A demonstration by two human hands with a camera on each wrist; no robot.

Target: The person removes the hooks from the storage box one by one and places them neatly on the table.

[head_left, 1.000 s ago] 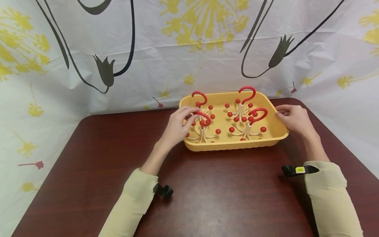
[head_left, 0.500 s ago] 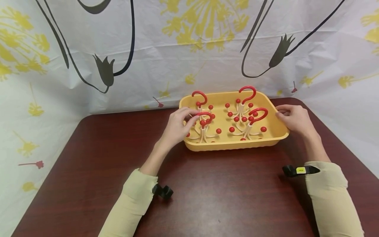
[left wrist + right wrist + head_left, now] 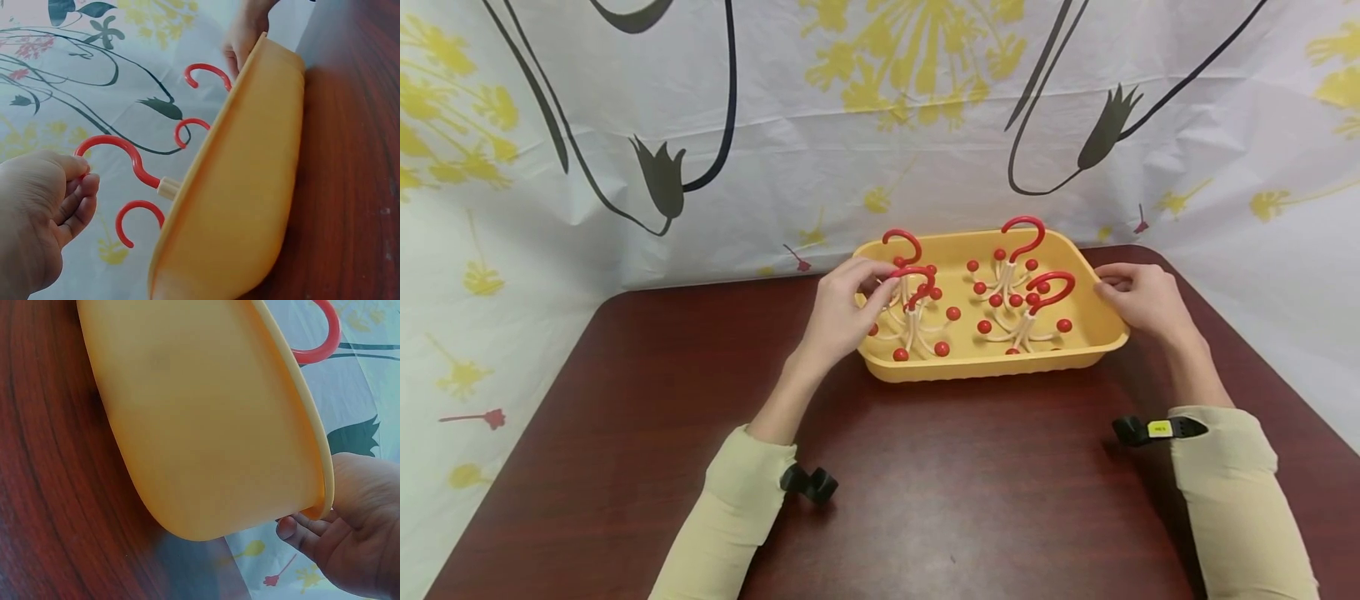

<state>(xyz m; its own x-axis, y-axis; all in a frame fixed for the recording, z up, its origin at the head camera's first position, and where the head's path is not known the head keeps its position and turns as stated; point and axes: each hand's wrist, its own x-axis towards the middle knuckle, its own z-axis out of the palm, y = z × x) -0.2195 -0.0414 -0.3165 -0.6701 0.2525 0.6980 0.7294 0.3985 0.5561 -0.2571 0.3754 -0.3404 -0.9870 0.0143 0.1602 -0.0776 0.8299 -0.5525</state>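
A yellow tray (image 3: 985, 367) holds several pieces, each a red hook on a cream stem with curved cream arms tipped by red balls. My left hand (image 3: 842, 308) pinches the hook end of the front-left piece (image 3: 912, 329). In the left wrist view, thumb and fingertips meet at the tip of that red hook (image 3: 115, 140), and its cream stem rises above the rim. On the other side, my right hand (image 3: 1142, 300) grips the tray's right rim; the right wrist view shows its fingers (image 3: 306, 534) under the lip. Inside the tray stand the front-right piece (image 3: 1028, 321) and two behind.
The tray stands at the back of a dark reddish-brown table (image 3: 925, 483). Just behind it hangs a white sheet (image 3: 737, 242) printed with yellow and grey flowers. The back-left hook (image 3: 904, 236) stands close behind my left hand.
The front-left piece has risen a little in my left hand, and its lower red balls now show above the tray's front rim. My right hand keeps its hold on the tray.
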